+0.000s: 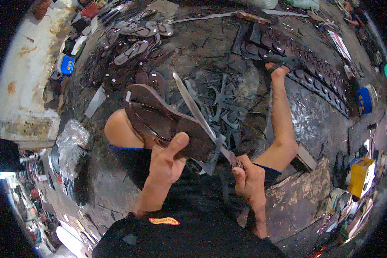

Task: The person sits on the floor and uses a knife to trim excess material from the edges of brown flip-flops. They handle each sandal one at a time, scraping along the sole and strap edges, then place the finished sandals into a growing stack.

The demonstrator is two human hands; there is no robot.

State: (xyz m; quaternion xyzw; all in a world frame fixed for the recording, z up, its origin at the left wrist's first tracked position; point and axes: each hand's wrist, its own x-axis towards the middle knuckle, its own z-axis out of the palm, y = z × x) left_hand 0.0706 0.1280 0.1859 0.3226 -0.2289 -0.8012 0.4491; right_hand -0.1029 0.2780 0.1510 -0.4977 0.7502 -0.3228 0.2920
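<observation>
My left hand (169,161) grips a dark brown flip-flop (159,114) near its heel end, thumb on top of the footbed. The flip-flop is tilted over my lap, with a small white label at its toe end. In my right hand (249,176) are long-bladed metal scissors (193,107), fingers closed round the handle. One shiny blade lies along the flip-flop's right edge and points away from me; a second blade cannot be made out. Beyond the blade, dark rubber offcuts (223,103) lie heaped on the floor between my legs.
Loose flip-flops (135,43) are piled at the far left. Dark sheets with cut-out sole shapes (314,79) lie at the far right, by my foot. A plastic-wrapped bundle (72,137) is at left, a yellow box (360,177) at right. A wooden block (304,158) stands beside my right knee.
</observation>
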